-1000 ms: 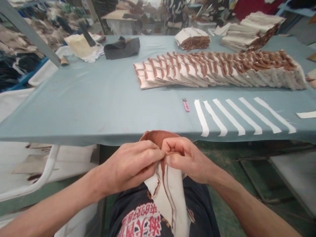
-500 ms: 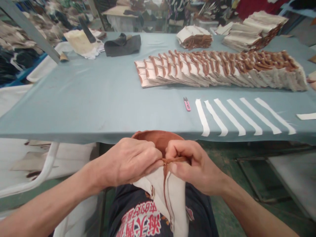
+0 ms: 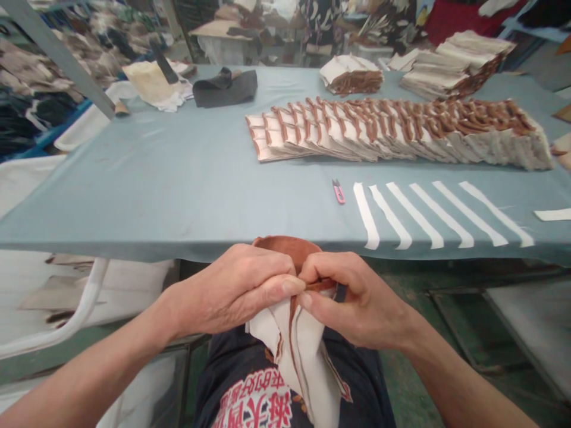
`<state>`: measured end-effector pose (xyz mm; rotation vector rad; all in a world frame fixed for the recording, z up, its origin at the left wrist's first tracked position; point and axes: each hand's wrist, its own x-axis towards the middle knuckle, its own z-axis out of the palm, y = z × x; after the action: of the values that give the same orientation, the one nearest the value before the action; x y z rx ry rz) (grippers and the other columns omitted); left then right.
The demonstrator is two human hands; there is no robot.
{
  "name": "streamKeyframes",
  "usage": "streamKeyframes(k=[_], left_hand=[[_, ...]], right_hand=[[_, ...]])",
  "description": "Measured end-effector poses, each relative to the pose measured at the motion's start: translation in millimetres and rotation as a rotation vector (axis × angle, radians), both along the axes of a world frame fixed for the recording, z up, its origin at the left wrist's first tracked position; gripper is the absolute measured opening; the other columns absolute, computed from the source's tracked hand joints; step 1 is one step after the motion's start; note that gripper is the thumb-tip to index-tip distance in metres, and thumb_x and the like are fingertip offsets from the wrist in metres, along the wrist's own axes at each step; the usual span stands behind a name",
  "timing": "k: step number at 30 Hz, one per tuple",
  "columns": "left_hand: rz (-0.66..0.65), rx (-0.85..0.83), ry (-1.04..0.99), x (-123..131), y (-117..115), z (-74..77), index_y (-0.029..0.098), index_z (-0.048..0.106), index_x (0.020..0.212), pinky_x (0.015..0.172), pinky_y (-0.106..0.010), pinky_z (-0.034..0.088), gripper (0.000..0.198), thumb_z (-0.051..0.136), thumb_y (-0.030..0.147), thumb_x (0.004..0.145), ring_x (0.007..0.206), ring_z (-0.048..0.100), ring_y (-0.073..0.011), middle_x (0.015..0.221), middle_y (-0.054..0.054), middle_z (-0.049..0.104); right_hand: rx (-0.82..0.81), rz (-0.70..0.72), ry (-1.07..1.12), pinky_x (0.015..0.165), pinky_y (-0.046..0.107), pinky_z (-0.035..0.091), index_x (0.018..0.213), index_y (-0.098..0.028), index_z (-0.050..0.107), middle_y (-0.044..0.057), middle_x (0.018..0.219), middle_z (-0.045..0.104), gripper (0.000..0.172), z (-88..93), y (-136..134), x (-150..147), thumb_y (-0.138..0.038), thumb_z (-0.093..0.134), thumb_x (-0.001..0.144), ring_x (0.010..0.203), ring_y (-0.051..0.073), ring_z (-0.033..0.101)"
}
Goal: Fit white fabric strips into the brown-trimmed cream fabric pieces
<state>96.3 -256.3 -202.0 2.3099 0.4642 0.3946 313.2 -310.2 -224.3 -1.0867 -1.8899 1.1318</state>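
A cream fabric piece with a brown lining (image 3: 298, 351) hangs over my lap, below the table's front edge. My left hand (image 3: 232, 291) and my right hand (image 3: 352, 297) both pinch its brown top edge, fingertips meeting in the middle. Both hands are closed on the cloth. Its brown inside shows just above my knuckles.
The blue-grey table (image 3: 178, 190) carries a long fanned row of finished cream-and-brown pieces (image 3: 392, 131), several white strips (image 3: 428, 214), and a small pink thread snipper (image 3: 338, 191). Two more stacks (image 3: 352, 74) sit at the back right, with dark cloth (image 3: 225, 88) at the back left.
The hands have shifted slightly along the brown edge and drawn closer together. The folded cloth has bunched a little more. Nothing on the table moved.
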Motion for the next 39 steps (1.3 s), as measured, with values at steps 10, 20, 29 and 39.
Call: streamKeyframes(k=[10,20,29,39], left_hand=[[0.117,-0.240,-0.076,9,-9,-13.6,0.021,0.039,0.067,0.052,-0.025,0.026,0.034,0.050,0.022,0.099,0.053,0.033,-0.0083,0.060,0.008,0.038],[0.391,-0.424,-0.250,-32,-11,-24.4,0.021,0.035,0.061,0.049,-0.024,0.026,0.058,0.052,0.061,0.100,0.053,0.029,-0.0097,0.059,0.006,0.033],[0.338,-0.404,-0.125,-49,14,-29.7,0.017,0.048,0.067,0.055,-0.022,0.033,0.058,0.053,0.065,0.099,0.058,0.039,-0.0101,0.063,0.005,0.044],[0.111,-0.329,-0.077,-17,11,-7.6,0.012,0.067,0.089,0.070,-0.022,0.044,0.025,0.061,0.035,0.096,0.074,0.056,-0.0139,0.081,-0.002,0.067]], right_hand=[[0.117,0.035,-0.170,0.065,0.025,0.038,0.079,-0.018,0.063,-0.002,0.073,0.065,0.009,3.7,4,19,-0.024,0.061,0.085,0.066,0.012,0.056],[-0.025,-0.055,-0.043,0.071,0.028,0.042,0.077,-0.020,0.061,0.001,0.076,0.066,0.010,-10.5,16,30,-0.025,0.057,0.083,0.073,0.016,0.056],[-0.002,-0.002,0.019,0.068,0.027,0.042,0.078,-0.020,0.059,0.000,0.075,0.063,0.010,9.9,10,28,-0.023,0.059,0.088,0.071,0.015,0.055],[0.149,0.022,-0.108,0.071,0.027,0.043,0.084,-0.021,0.058,-0.001,0.078,0.063,0.005,25.0,4,11,-0.016,0.058,0.085,0.073,0.014,0.056]])
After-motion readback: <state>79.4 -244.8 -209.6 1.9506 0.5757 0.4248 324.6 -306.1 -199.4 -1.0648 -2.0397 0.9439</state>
